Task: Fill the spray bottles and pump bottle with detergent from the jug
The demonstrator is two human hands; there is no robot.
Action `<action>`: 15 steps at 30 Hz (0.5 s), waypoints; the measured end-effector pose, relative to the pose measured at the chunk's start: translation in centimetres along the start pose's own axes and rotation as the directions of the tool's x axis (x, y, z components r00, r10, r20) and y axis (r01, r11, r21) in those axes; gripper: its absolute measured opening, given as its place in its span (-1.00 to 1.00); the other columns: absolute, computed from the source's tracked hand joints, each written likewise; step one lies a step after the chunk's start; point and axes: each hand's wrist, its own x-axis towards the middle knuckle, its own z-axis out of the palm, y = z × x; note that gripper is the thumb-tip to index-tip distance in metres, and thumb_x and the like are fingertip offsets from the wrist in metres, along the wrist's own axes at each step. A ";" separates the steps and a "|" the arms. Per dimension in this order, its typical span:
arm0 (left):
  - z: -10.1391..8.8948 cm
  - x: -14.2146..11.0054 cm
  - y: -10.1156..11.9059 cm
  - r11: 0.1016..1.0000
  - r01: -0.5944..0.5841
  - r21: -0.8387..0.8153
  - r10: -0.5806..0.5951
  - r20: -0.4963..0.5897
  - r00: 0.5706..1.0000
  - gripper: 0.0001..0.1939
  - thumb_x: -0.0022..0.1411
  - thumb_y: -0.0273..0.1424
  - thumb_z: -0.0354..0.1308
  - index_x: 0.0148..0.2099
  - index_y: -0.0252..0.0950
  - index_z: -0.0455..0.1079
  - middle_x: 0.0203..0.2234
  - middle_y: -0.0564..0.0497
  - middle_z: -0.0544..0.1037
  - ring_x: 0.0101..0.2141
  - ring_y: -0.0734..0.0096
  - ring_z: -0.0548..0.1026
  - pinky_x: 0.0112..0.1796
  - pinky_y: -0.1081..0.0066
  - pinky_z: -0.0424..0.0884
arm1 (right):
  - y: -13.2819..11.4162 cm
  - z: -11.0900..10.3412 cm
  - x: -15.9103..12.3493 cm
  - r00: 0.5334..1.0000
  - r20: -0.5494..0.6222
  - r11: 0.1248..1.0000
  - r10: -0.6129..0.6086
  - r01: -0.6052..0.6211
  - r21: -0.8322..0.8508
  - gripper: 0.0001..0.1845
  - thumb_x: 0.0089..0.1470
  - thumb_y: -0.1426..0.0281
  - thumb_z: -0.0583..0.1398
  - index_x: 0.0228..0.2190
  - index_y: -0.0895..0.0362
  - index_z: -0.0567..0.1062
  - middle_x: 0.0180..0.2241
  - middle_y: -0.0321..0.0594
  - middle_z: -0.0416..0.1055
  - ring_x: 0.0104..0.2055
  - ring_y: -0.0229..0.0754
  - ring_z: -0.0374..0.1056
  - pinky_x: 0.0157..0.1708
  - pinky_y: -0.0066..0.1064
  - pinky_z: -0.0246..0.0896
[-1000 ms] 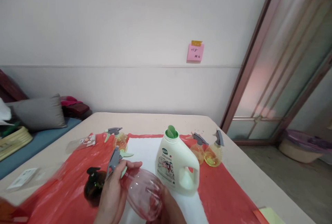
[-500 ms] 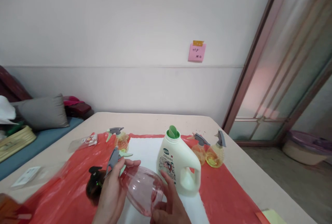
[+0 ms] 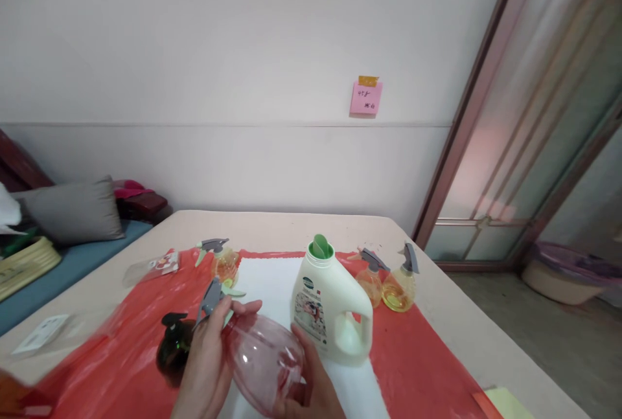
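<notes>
My left hand point(image 3: 207, 367) is wrapped round the neck and grey trigger head of a clear pink spray bottle point(image 3: 262, 362). The bottle lies tilted over the white cloth point(image 3: 272, 283). My right hand point(image 3: 311, 388) cups the round pink body from the right side and below. A dark green spray bottle point(image 3: 170, 351) stands just left of my left hand. A cream detergent jug with a green cap point(image 3: 333, 309) stands upright right behind the pink bottle.
A red sheet point(image 3: 422, 361) covers the beige table point(image 3: 272, 228). Three yellow-orange spray bottles stand at the back: one point(image 3: 224, 260) on the left, two point(image 3: 372, 280) point(image 3: 401, 286) on the right. Plastic packets point(image 3: 150, 267) lie left. A cushioned bench point(image 3: 72, 218) is left, a sliding door point(image 3: 525, 121) right.
My right hand has come up from under the pink bottle and now cups its right side. The bottle has shifted slightly lower and left in my hands.
</notes>
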 end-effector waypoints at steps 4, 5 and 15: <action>0.2 0.0 0.1 0.999 -0.053 0.010 0.053 0.023 0.998 -0.65 -0.06 -0.15 0.44 -0.50 -0.30 0.43 -0.52 0.04 0.59 -0.21 0.13 0.64 -0.15 0.37 0.49 | 0.3 0.1 0.2 0.998 0.050 0.999 -0.025 0.027 -0.041 -0.02 -0.50 -0.13 0.48 -0.06 0.10 0.42 -0.39 -0.24 0.50 -0.44 -0.22 0.36 -0.43 -0.40 0.20; 0.2 0.1 0.1 0.997 -0.070 0.014 0.070 0.025 0.997 -0.64 -0.09 -0.15 0.45 -0.52 -0.30 0.43 -0.54 0.06 0.56 -0.19 0.11 0.64 -0.14 0.37 0.50 | 0.3 0.2 0.3 0.997 0.067 0.998 -0.033 0.036 -0.044 -0.06 -0.46 -0.19 0.44 -0.11 0.11 0.45 -0.43 -0.26 0.49 -0.43 -0.21 0.36 -0.41 -0.40 0.20; 0.0 -1.4 -0.4 0.948 -0.155 0.279 0.160 0.007 0.987 -0.72 -0.15 -0.17 0.47 -0.43 -0.20 0.55 -0.26 -0.12 0.69 -0.03 -0.08 0.57 0.00 0.21 0.47 | 1.7 -1.9 1.2 0.947 0.056 0.773 -0.317 0.292 -0.563 -0.04 -0.31 0.23 0.46 0.19 -0.04 0.38 0.25 -0.08 0.31 0.31 0.24 0.13 0.29 0.03 -0.06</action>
